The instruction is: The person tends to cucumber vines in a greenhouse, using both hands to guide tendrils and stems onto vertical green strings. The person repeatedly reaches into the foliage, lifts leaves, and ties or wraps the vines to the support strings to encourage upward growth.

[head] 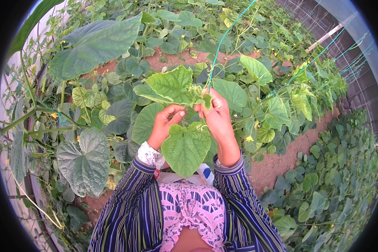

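Observation:
In front of my chest, both hands are at the leafy top of a cucumber vine [195, 91]. My left hand [168, 121] has its thumb and forefinger pinched together beside the stem, just under the upper leaves; what lies between the fingertips is hidden. My right hand [216, 110] is closed around the vine tip, where the green twine [219, 47] runs down into its fingers from above. A curled tendril shows by the twine. One broad cucumber leaf [186, 148] hangs below and between the hands, and jagged bright leaves spread above my left hand.
Large leaves [94, 47] reach in at the upper left, near the camera. Dense vines with yellow flowers [249, 138] surround me. Bare soil [293, 157] runs between rows on the right. More twines [318, 56] slant toward the wall at the upper right.

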Motion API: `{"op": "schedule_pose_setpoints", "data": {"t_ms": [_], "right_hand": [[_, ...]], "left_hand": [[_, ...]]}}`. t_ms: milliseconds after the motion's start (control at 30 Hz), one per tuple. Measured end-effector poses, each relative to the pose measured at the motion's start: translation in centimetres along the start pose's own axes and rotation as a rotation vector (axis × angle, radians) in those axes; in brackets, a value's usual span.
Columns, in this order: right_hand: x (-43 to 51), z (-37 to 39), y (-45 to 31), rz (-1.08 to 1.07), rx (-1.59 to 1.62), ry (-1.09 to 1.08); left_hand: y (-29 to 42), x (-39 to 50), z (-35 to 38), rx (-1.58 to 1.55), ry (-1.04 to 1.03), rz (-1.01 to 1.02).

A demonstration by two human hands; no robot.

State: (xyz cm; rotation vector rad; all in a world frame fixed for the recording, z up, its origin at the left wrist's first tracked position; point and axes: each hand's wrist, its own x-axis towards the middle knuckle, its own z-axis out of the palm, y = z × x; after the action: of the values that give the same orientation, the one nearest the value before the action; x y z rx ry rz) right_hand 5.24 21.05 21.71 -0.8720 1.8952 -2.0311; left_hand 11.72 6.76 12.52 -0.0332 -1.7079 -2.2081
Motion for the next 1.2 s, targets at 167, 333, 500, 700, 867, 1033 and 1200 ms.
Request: {"op": "schedule_pose_setpoints", "data": {"t_ms": [167, 333, 500, 700, 867, 1033, 1200], "right_hand": [[-0.5, -0.8, -1.2, -0.031, 0.096, -0.026], [-2.1, -4.7, 3.1, 0.016, 1.318, -0.337], [-5.8, 0.3, 8.2, 0.265, 1.361, -0.483], [-6.4, 2.6, 9.7, 0.369, 0.382, -0.454], [-4.9, -2.5, 12.9, -0.221, -0.605, 0.010], [-3.4, -1.8, 7.1, -0.347, -0.941, 0.114], [-3.1, -2.0, 7.0, -0.353, -0.833, 0.160]], "left_hand": [[0.8, -0.4, -0.9, -0.108, 0.081, -0.085], [1.9, -0.4, -2.2, -0.304, 0.118, -0.013], [-2.3, 1.8, -6.8, -0.395, 0.153, 0.025], [-2.8, 4.4, -1.2, 0.064, -0.112, -0.041], [0.4, 2.1, 0.1, -0.099, -0.299, -0.176], [0.4, -0.4, 0.4, 0.063, -0.286, -0.148], [-0.8, -0.8, -0.2, -0.026, -0.145, -0.192]]}}
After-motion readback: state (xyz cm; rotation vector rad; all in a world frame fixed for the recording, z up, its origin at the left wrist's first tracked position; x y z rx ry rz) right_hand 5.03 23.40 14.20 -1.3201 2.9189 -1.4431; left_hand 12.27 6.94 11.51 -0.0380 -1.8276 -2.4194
